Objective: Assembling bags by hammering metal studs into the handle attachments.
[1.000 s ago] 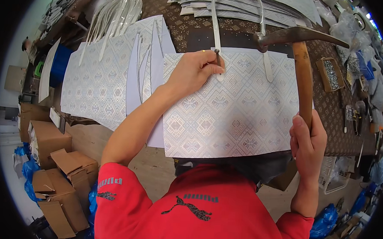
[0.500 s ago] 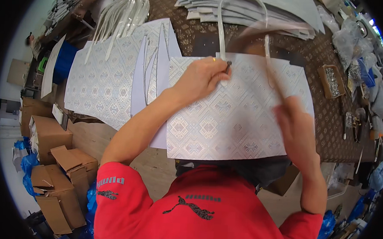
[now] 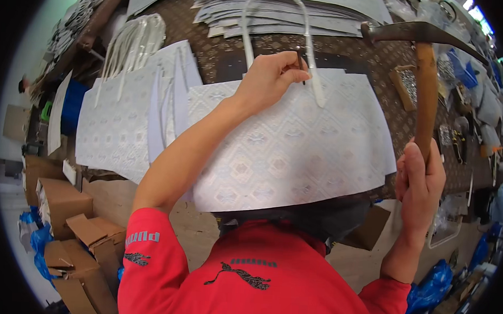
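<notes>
My left hand is closed, pinching a thin dark metal rod, which looks like a hand punch. It stands upright near the top edge of a white-silver patterned bag panel, beside the right end of a clear-white loop handle. The handle's left end is hidden behind this hand. On the right, my right hand wraps round the wooden shaft of a hammer. Its dark metal head is raised above the table, apart from the rod.
Left of the panel lie several matching panels with loop handles. Grey-white sheets are stacked at the back of the brown patterned table. A box of small metal parts sits to the right. Cardboard boxes stand at lower left.
My left hand and the rod have gone from the handle's left end to its right end. The hammer, blurred over the panel before, is now raised at the right. The whole view has shifted somewhat.
</notes>
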A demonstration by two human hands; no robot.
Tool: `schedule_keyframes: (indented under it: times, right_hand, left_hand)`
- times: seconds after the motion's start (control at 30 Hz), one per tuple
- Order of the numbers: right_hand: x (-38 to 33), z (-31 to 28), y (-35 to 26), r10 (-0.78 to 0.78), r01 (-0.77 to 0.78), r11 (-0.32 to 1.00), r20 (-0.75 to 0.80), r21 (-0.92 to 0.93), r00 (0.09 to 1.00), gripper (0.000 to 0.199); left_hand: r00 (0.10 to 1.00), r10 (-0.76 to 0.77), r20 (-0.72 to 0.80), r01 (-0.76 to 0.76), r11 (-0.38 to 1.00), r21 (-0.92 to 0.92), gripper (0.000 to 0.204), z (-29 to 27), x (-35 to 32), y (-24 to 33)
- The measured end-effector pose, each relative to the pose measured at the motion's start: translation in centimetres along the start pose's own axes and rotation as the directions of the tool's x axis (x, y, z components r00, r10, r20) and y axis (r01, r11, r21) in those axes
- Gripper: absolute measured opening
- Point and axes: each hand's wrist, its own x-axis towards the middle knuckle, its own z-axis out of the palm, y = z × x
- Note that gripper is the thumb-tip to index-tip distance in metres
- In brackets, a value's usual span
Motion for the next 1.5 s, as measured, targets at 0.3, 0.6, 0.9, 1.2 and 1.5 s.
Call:
schedule_keyframes:
  times: [0.3, 0.6, 0.9, 1.2, 1.5]
  right_hand:
    - [0.5, -2.3, 3.1, 0.088, -0.088, 0.995, -0.004, 0.043, 0.996, 0.021]
    - [1.8, -2.2, 4.6, 0.006, -0.003, 0.998, 0.065, -0.057, 0.998, 0.02]
    - [3.3, -0.2, -1.4, -0.235, 0.261, 0.937, -0.137, 0.231, 0.962, 0.014]
    - [2.4, 0.4, 0.8, -0.164, 0.219, 0.915, 0.183, -0.34, 0.969, 0.019]
    - [-0.3, -2.1, 2.0, -0.008, 0.009, 0.994, 0.012, -0.109, 1.0, 0.019]
  left_hand:
    - [0.999, -0.047, 0.0, 0.047, 0.994, 0.095, 0.011, 4.1, 3.0, -1.6]
    - [0.998, 0.068, 0.011, -0.068, 0.978, 0.198, 0.012, 4.3, 3.1, -1.5]
    - [0.976, 0.22, 0.004, -0.214, 0.947, 0.239, 0.012, 4.1, 2.9, -2.1]
    - [0.988, -0.08, -0.135, 0.102, 0.982, 0.158, 0.012, 5.1, 3.0, -1.4]
    - [0.999, 0.024, 0.022, -0.024, 0.999, 0.035, 0.012, 4.9, 0.6, -0.5]
